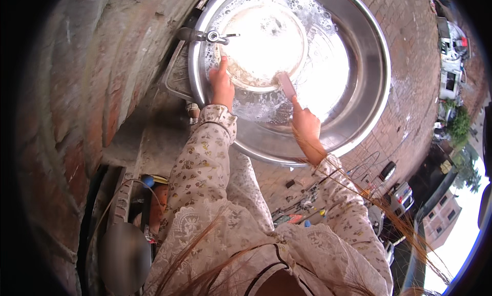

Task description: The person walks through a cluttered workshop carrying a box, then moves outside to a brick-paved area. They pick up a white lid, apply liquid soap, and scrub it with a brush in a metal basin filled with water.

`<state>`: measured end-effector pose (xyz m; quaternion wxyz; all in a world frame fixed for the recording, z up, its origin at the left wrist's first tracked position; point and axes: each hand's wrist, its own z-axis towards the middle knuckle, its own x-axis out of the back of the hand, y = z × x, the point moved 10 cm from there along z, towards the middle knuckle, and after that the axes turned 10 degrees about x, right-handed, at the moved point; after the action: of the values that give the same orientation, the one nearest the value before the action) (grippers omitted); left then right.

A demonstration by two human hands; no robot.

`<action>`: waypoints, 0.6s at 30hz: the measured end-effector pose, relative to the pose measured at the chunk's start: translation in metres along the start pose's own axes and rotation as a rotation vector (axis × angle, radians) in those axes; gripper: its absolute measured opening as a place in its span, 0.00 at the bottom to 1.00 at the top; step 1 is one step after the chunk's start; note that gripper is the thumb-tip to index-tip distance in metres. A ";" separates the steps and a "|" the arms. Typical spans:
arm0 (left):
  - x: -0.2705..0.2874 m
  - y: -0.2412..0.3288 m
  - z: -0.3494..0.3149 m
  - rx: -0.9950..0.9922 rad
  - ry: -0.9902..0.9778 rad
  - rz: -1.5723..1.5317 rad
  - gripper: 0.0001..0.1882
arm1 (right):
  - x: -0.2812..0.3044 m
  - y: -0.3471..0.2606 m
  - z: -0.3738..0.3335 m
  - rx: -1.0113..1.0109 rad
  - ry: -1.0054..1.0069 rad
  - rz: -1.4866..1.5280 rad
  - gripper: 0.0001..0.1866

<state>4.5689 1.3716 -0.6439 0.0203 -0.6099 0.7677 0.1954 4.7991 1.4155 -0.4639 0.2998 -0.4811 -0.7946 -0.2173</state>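
Note:
A large, wide-rimmed metal basin (378,55) holds sudsy water. In it lies a big round, shallow thing with a pale rim (261,87), perhaps a lid or a tray; glare washes out its middle. My left hand (222,86) grips its near left edge, thumb on top and the other fingers mostly hidden below. My right hand (306,126) is closed round a scrub brush (287,85) with a flat pinkish handle, index finger stretched along it. The brush's far end touches the round thing's near right rim.
A metal tap (212,36) reaches over the basin's left rim. A worn brick wall (77,116) rises on the left. Brick paving (410,65) spreads to the right, with parked vehicles (451,65) farther off. Assorted small items (302,209) lie on the ground near me.

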 end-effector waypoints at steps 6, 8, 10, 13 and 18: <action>-0.007 0.015 -0.004 -0.193 -0.111 0.196 0.24 | -0.007 -0.099 0.001 -0.002 0.172 0.538 0.18; -0.016 0.001 0.009 0.061 -0.144 -0.051 0.25 | -0.001 -0.107 0.021 0.075 0.281 0.630 0.18; -0.025 0.006 0.011 0.069 -0.123 0.018 0.23 | 0.001 -0.089 0.045 0.171 0.375 0.648 0.19; -0.007 0.014 0.043 0.070 -0.091 0.153 0.21 | 0.026 -0.045 0.068 0.385 0.406 0.349 0.23; -0.035 0.010 0.026 0.116 -0.272 0.030 0.16 | 0.052 0.023 0.071 0.546 0.413 0.061 0.24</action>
<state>4.5628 1.4140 -0.6559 0.1562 -0.5640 0.7771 0.2317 4.7821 1.5031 -0.4784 0.5785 -0.3524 -0.7312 -0.0806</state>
